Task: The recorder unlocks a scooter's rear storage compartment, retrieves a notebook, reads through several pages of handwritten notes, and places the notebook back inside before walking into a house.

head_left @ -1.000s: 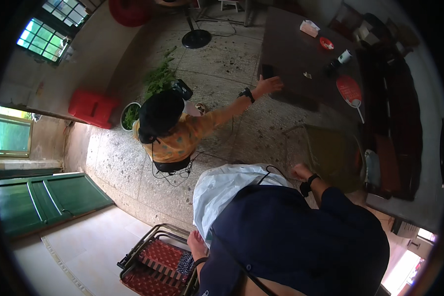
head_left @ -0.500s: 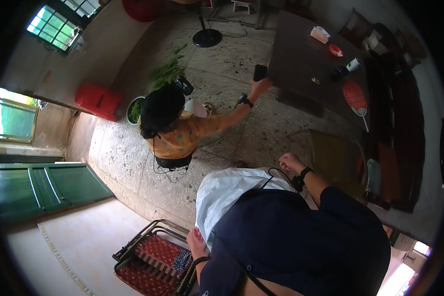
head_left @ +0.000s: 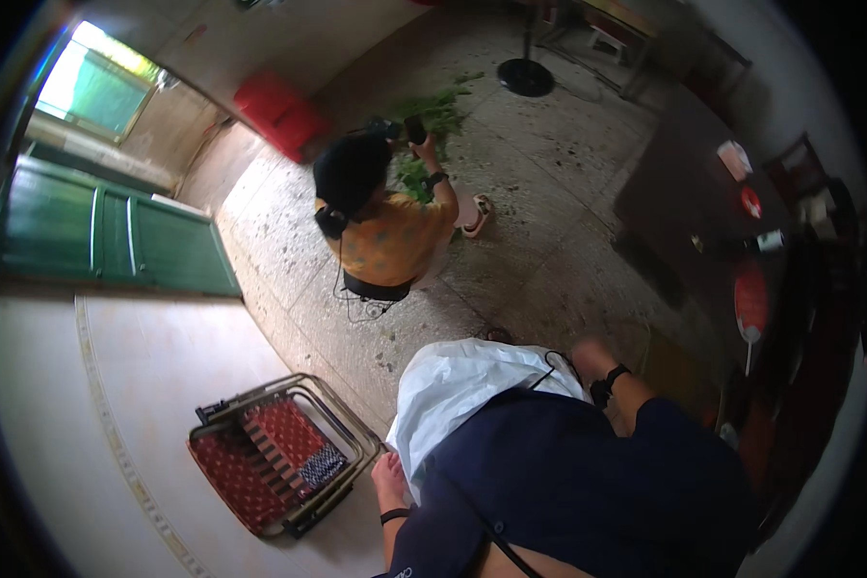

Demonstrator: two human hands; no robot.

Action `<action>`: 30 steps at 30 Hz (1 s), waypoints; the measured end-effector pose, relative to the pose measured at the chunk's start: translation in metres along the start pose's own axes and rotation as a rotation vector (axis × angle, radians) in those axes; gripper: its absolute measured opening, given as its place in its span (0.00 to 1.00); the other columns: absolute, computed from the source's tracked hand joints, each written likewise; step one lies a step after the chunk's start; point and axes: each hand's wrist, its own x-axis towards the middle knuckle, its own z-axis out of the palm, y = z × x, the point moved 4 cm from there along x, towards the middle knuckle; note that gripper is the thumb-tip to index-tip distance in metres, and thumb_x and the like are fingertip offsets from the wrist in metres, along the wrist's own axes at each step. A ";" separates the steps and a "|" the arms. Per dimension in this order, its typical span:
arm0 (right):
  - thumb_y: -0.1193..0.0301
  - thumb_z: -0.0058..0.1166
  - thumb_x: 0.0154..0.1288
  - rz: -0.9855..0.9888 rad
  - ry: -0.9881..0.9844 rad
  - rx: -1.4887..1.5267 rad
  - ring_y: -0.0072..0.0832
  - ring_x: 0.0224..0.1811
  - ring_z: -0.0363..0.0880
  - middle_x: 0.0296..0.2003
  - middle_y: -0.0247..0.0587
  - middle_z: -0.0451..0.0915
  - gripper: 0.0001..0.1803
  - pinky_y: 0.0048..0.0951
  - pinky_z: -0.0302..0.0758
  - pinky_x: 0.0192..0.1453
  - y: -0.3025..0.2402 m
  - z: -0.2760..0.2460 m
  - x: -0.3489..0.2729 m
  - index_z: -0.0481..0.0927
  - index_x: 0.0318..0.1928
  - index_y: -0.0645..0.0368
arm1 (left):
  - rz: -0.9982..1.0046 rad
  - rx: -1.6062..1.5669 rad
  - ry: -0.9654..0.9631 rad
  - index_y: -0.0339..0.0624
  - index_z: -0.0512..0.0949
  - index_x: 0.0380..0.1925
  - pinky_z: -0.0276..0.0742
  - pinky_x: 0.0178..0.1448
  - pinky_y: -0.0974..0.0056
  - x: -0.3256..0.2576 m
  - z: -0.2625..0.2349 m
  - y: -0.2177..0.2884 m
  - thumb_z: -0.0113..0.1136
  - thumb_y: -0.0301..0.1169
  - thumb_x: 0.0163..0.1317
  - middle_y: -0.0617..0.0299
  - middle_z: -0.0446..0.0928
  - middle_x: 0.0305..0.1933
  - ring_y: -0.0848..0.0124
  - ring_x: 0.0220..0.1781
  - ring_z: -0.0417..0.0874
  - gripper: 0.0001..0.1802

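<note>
Green shutters (head_left: 106, 236) stand at the far left, and just below them a folded metal chair (head_left: 275, 453) with red patterned cushions lies flat on the pale floor. Right of the chair, the left hand (head_left: 389, 479) closes on the lower edge of a white plastic sack (head_left: 472, 390), fingers pinching its thin film against the body. The sack bulges up over the person's dark blue top, between the two arms. Further right, the right hand (head_left: 588, 349), with a black band at the wrist, is blurred at the sack's upper rim; I cannot tell whether it grips or only touches it. Beyond, another person in an orange shirt (head_left: 385, 241) crouches over green leaves (head_left: 424, 144), and a dark table (head_left: 713, 222) stands at right. The risk, as I judge it: held firmly at one edge only, the slippery sack could sag and slide loose, and the chair lying near the feet could catch a step.
</note>
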 end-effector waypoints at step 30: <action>0.69 0.55 0.66 0.054 -0.030 -0.223 0.22 0.22 0.79 0.27 0.34 0.82 0.07 0.24 0.75 0.21 -0.157 0.262 -0.046 0.81 0.37 0.59 | -0.107 -0.265 0.154 0.45 0.78 0.39 0.79 0.36 0.64 0.120 -0.198 0.049 0.55 0.35 0.69 0.68 0.80 0.34 0.72 0.35 0.83 0.07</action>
